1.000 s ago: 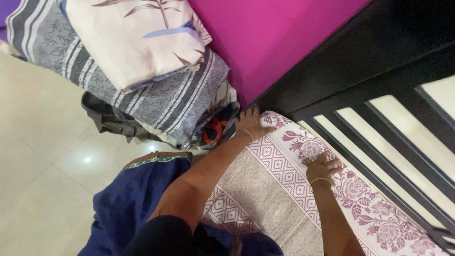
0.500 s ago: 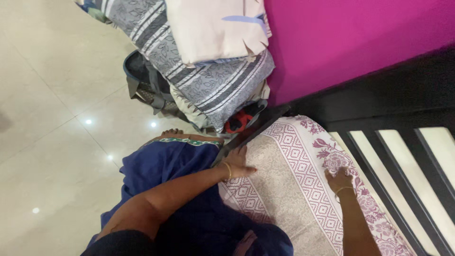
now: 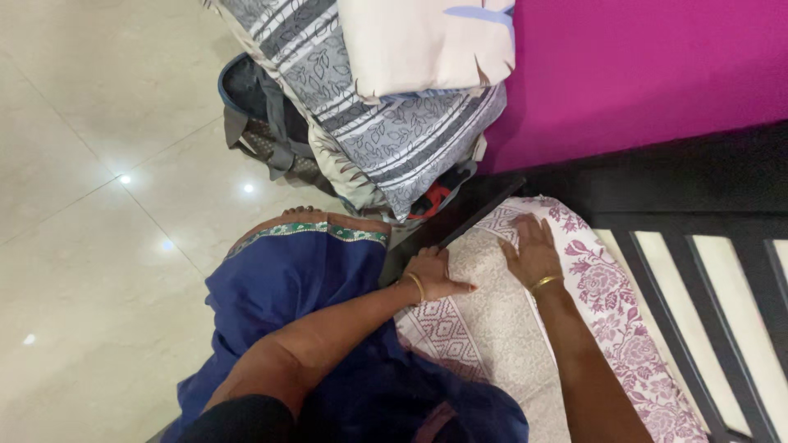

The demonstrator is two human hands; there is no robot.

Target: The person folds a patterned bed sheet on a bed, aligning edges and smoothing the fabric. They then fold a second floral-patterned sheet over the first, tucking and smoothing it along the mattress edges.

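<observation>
A cream woven cloth with purple floral and diamond borders is spread over a black slatted bed frame. The left hand is pressed flat at the cloth's left edge, fingers together. The right hand is laid palm-down near the cloth's top end, fingers slightly apart. Folded grey and cream bedding is stacked beyond the cloth.

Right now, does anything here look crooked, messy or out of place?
Yes. The stack of folded bedding leans over a dark bag on the floor. Both hands, left hand and right hand, lie flat on the patterned cloth.
</observation>
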